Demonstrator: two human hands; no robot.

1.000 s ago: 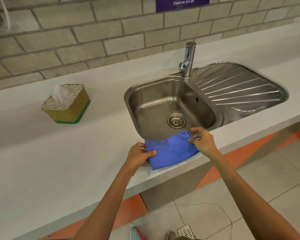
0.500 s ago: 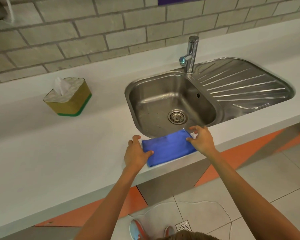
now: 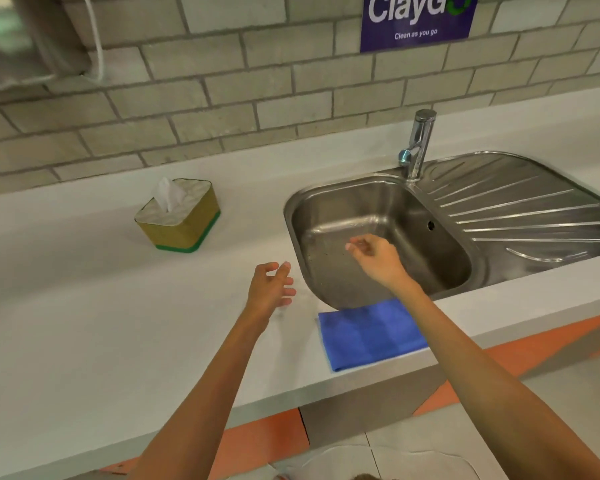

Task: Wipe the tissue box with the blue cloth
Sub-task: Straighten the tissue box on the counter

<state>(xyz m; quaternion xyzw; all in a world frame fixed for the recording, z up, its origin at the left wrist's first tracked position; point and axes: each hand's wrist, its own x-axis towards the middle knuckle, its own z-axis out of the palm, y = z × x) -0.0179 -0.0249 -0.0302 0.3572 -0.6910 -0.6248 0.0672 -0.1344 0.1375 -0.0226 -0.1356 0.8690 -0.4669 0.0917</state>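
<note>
The blue cloth (image 3: pixel 368 334) lies folded flat on the counter's front edge, just in front of the sink; my right forearm crosses over its right side. The tissue box (image 3: pixel 179 216), gold with a green base and a white tissue sticking up, stands on the counter to the far left. My left hand (image 3: pixel 271 289) hovers above the counter left of the cloth, fingers apart, holding nothing. My right hand (image 3: pixel 374 254) hangs over the sink bowl, fingers loosely curled, holding nothing. Neither hand touches the cloth or the box.
A steel sink (image 3: pixel 326 202) with a drainboard (image 3: pixel 534 209) and a tap (image 3: pixel 418 143) fills the right of the white counter (image 3: pixel 84 323). A brick wall with a purple sign (image 3: pixel 416 19) runs behind. The counter edge drops to a tiled floor.
Both hands have let go of the blue cloth and lifted away from it, the left to the left, the right over the sink. The cloth stays flat on the counter edge.
</note>
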